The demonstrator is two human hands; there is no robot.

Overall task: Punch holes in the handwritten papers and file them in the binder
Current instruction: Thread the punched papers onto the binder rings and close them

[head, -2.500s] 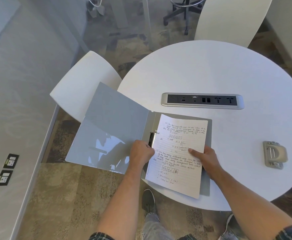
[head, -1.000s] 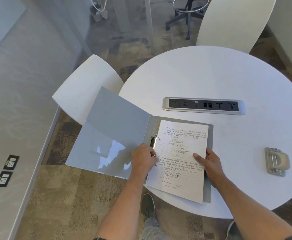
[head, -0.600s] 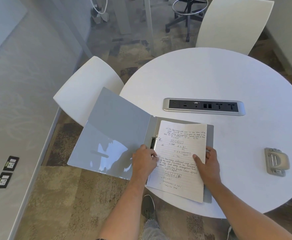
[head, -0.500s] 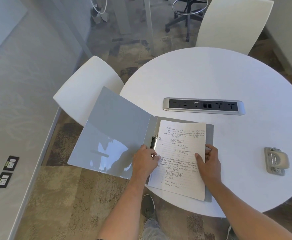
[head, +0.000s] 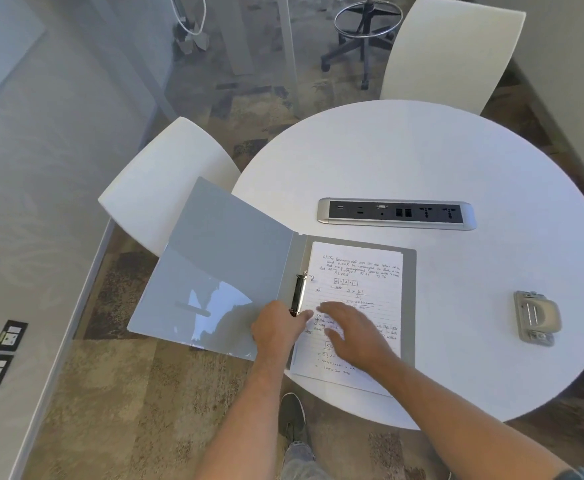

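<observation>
We see our left hand (head: 278, 327) pinching the binder's ring clasp (head: 298, 295), while our right hand (head: 352, 332), fingers released, lies flat on the handwritten page (head: 359, 306) just right of it.

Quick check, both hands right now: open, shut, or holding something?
Left hand: at the binder ring clip; grip cannot be told.
Right hand: open, fingers spread flat on the handwritten paper.

Round white table (head: 422, 161) with a silver power strip (head: 397, 214) set into its top. Two white chairs (head: 166, 181) pulled close, one at left, one at the far side (head: 449, 53). Mottled brown carpet (head: 138, 403), glass partition (head: 58, 133) at left, black stool base (head: 359, 46) beyond.
</observation>
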